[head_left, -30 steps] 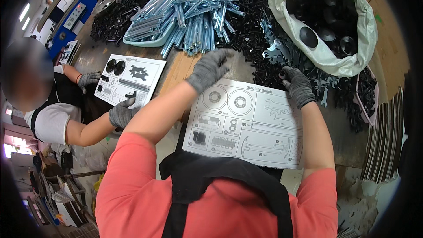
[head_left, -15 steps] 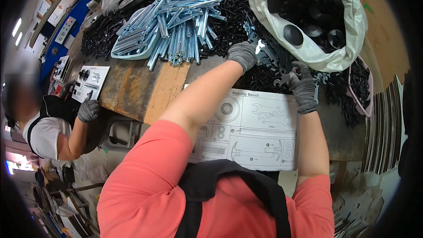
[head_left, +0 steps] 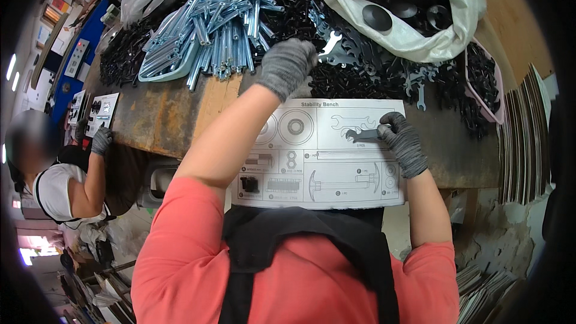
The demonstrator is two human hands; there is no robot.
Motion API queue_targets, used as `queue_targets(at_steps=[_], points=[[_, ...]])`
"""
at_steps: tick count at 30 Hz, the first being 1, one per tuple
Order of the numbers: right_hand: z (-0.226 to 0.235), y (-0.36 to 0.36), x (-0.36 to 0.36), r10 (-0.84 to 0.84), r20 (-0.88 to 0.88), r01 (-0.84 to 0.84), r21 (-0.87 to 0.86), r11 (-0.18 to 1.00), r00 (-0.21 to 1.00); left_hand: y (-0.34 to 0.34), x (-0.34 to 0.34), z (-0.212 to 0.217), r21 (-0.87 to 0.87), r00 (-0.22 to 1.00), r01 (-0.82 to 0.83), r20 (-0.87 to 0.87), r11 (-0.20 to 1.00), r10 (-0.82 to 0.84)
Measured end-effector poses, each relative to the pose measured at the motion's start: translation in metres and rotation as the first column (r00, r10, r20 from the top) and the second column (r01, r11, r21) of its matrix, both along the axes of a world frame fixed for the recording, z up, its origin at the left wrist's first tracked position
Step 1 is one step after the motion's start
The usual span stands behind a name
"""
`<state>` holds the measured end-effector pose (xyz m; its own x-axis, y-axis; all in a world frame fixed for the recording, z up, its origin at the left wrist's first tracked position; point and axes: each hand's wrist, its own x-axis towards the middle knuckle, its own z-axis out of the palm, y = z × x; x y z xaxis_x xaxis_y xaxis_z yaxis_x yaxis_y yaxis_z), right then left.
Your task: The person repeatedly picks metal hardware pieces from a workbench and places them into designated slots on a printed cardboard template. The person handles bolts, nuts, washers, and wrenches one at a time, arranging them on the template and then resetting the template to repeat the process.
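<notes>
A dark grey open-ended wrench (head_left: 362,136) is pinched in my right hand (head_left: 405,144), its jaw over the wrench drawing on the printed parts sheet (head_left: 324,187). My left hand (head_left: 287,67), in a grey knit glove like the right, is closed at the near edge of the black hardware pile. A bright silver wrench (head_left: 330,44) sticks out past its fingertips; the fingers hide its other end. Beyond it lies a heap of wrenches (head_left: 366,51). On the sheet's lower left sits a small group of black parts (head_left: 248,184).
Silver tubes (head_left: 225,39) overflow a pale tray at the left. A white woven sack (head_left: 465,30) holds black discs. At the right are a pink bin (head_left: 489,108) of black parts and stacked cardboard (head_left: 525,144). A co-worker (head_left: 69,186) works at the far left.
My right hand has drawn back from the heap to the sheet with a wrench. My left hand has moved left, the silver wrench at its fingertips. The whole view has shifted.
</notes>
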<state>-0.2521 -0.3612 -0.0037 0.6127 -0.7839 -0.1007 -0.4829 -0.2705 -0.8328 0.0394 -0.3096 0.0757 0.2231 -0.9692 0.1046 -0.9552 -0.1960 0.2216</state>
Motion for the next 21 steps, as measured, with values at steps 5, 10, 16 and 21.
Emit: queue_targets(at_steps=[5,10,16,21], points=[[0.037,0.03,0.011,-0.012,-0.488,-0.19,-0.363,0.912,0.873,0.031,-0.048,-0.033,0.169,0.823,0.181,-0.566,0.969,-0.055],[0.023,0.029,0.003,-0.032,-0.497,-0.172,-0.359,0.917,0.867,0.044,-0.052,-0.048,0.037,0.893,0.371,-0.287,0.928,-0.346],[0.013,0.03,0.011,0.02,-0.365,-0.172,-0.389,0.905,0.931,0.042,-0.051,-0.056,0.008,0.881,0.438,-0.201,0.899,-0.428],[0.014,0.028,0.016,-0.008,-0.336,-0.113,-0.337,0.935,0.942,0.043,-0.052,-0.062,-0.008,0.85,0.424,-0.343,0.906,-0.401]])
